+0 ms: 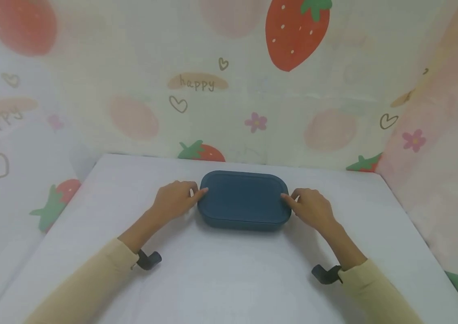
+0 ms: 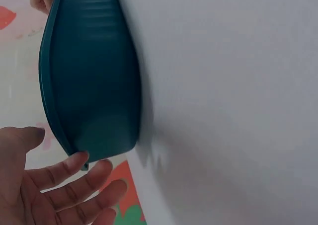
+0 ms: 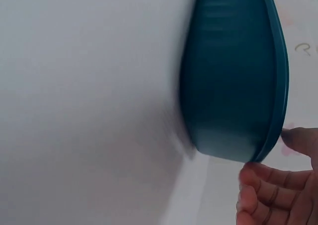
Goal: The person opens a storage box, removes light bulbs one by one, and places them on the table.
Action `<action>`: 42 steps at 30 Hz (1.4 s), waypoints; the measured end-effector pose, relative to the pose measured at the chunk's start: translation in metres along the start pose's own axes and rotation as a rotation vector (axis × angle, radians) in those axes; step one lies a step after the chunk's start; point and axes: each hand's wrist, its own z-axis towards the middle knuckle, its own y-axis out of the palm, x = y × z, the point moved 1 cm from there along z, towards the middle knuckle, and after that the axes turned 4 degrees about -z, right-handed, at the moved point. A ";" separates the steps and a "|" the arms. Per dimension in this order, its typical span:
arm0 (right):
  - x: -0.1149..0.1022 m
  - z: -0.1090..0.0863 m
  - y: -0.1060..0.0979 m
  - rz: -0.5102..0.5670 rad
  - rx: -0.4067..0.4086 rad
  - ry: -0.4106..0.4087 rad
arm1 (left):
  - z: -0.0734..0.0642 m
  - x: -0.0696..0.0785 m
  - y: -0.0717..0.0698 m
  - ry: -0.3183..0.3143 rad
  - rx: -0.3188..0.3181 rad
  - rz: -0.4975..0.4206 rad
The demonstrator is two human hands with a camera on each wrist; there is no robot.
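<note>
A dark teal lidded box [image 1: 245,198] with rounded corners sits on the white table, its flat lid in place. My left hand [image 1: 176,199] is at its left end, thumb over the lid's edge and fingers down at the side. In the left wrist view the thumb [image 2: 31,137] stands close to the lid's face, with a fingertip at the rim. At the opposite end my right hand [image 1: 314,208] pinches the lid's rim. The right wrist view shows its thumb [image 3: 298,139] against the lid's edge and its fingertips below the rim.
The white table [image 1: 229,279] runs back to a wall sheet [image 1: 229,126] printed with strawberries, hearts and flowers. Similar sheets flank both sides. A black wrist mount shows at the left cuff [image 1: 125,254] and another at the right cuff [image 1: 354,272].
</note>
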 end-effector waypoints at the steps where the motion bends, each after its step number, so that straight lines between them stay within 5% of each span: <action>1: -0.001 0.000 0.001 0.003 0.006 -0.002 | 0.000 0.001 0.001 -0.001 -0.001 -0.010; 42: -0.006 0.004 0.015 0.053 0.074 0.007 | -0.004 0.004 0.009 -0.028 0.048 -0.005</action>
